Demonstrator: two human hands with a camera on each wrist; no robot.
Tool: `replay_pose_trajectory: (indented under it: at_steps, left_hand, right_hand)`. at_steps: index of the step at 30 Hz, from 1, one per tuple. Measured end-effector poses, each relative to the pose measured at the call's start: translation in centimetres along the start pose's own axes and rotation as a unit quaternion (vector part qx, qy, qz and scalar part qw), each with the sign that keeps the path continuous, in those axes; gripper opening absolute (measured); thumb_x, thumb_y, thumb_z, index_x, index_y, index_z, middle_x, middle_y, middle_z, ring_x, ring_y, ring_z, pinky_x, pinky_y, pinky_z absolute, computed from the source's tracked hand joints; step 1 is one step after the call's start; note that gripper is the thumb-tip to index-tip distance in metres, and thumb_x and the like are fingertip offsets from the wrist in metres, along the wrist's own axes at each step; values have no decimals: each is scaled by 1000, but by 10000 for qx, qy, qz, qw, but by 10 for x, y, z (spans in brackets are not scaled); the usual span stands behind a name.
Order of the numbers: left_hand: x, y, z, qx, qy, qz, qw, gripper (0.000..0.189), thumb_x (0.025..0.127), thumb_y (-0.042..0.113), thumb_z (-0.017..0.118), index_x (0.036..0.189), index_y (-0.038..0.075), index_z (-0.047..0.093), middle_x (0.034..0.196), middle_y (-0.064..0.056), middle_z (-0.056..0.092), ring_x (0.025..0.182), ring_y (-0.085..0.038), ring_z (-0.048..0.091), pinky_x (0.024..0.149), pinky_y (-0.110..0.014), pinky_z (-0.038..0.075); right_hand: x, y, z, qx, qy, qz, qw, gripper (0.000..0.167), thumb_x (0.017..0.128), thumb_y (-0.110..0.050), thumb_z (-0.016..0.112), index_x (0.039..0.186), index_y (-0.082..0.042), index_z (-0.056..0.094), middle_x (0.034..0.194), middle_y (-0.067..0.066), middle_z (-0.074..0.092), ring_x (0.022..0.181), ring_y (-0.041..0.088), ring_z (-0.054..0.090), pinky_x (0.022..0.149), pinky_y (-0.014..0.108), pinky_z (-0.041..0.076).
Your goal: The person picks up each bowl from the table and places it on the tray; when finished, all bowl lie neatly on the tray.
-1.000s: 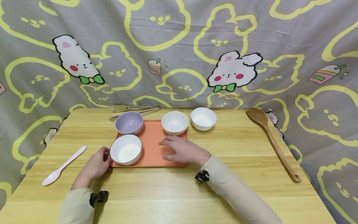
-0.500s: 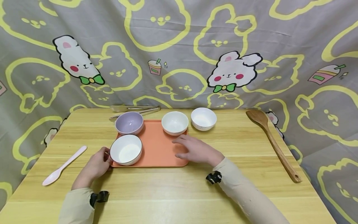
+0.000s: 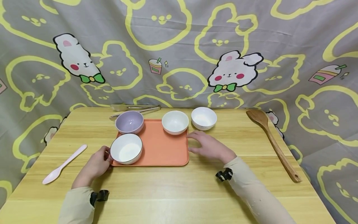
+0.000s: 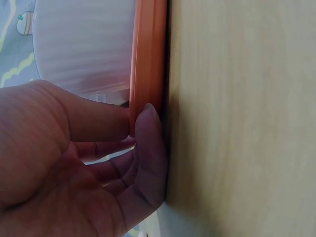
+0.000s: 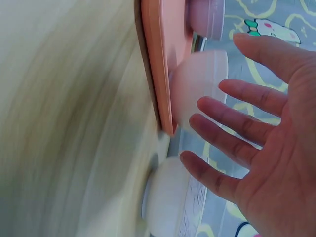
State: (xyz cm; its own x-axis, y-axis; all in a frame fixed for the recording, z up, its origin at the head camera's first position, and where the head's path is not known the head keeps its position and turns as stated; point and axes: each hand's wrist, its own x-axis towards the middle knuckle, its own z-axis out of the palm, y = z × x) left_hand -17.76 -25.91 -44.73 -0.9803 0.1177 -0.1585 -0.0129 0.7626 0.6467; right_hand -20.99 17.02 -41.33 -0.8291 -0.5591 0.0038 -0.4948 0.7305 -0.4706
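Observation:
An orange tray (image 3: 165, 152) lies on the table, bearing a dark-rimmed white bowl (image 3: 126, 150) at its front left, a purple bowl (image 3: 130, 122) at its back left and a plain white bowl (image 3: 175, 123) at its back right. My left hand (image 3: 96, 164) pinches the tray's left front corner. In the left wrist view the thumb (image 4: 94, 118) lies at the rim's inner side and a fingertip at its outer side. Just off the tray's right edge, my right hand (image 3: 208, 146) hovers with fingers spread, holding nothing. The right wrist view shows its palm (image 5: 281, 173) and parted fingers.
Another white bowl (image 3: 204, 119) stands on the table right of the tray. Metal tongs (image 3: 146, 109) lie behind the purple bowl. A pink spoon (image 3: 63, 165) is at the left, a wooden spatula (image 3: 271, 140) at the right. A patterned curtain (image 3: 179, 56) hangs behind the table.
My right hand has moved right, from over the tray to beyond its right edge. The left hand stays at the tray's corner, and the bowls have not moved.

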Motion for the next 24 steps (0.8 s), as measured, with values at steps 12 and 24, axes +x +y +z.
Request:
replay_pose_trajectory:
  at_steps: [12,24]
  left_hand:
    - [0,-1,2,-80,24,3,10000,24,95,-2,51,116,-11,44,88,-18,56,68,-21,60,60,-35,53]
    - [1,-1,1,-119,-29,13,9999,25,97,-1,51,117,-12,42,90,-18,56,69,-21,61,60,-34,53]
  right_hand:
    - [-11,14,-11,-176,204,357,9990,56,91,-32,70,138,-5,54,144,19,44,132,35,41,107,51,34]
    - [-15,18,-16,-316,320,654,9968,56,91,-32,70,137,-3,54,145,21,43,132,40,40,103,56,36]
